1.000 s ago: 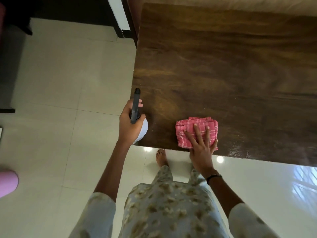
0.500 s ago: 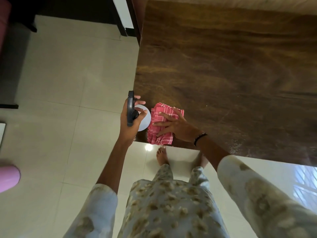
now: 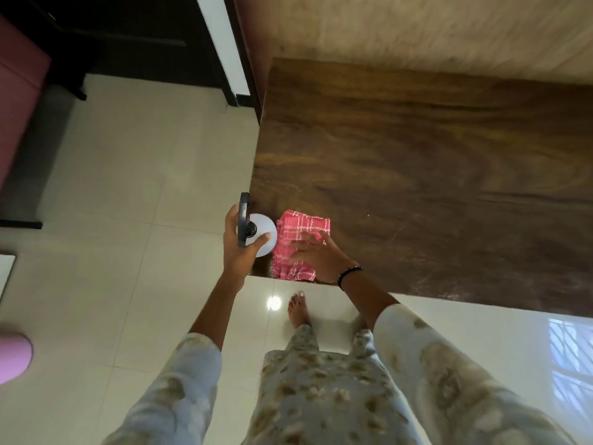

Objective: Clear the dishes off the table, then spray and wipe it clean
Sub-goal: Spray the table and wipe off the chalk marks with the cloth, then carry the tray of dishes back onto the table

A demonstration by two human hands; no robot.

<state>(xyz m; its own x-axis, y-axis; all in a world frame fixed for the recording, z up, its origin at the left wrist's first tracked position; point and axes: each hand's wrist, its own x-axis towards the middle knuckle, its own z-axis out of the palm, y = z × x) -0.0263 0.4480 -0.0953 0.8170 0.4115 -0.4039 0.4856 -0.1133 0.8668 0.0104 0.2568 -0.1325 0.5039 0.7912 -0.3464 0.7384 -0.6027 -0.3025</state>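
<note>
Item: table [image 3: 417,175], dark wood, no dishes in view on the part shown; wiping stage, by judgement.
Item: cloth [image 3: 298,236], pink check, folded, lying at the table's near left corner, its lower edge at the table's front edge.
Item: right hand [image 3: 316,255], fingers spread flat, pressing on the cloth; black band at the wrist.
Item: left hand [image 3: 239,248], fingers curled round the neck of the spray bottle [image 3: 256,234], white body, dark trigger head; held upright just beside the cloth at the table's left edge.
Risks, as judgement: the cloth sits so near the corner that a stroke outward could carry it off the edge; the wiping hand could knock the bottle, they stand so close; drips on the glossy floor tiles [image 3: 128,187] could make the bare foot [image 3: 298,309] slip.
Surroundings: dark cabinet [image 3: 128,36] beyond the floor; pink object [image 3: 14,358] at the left margin, too cropped to name; nothing stands in the cloth's way across the tabletop.
</note>
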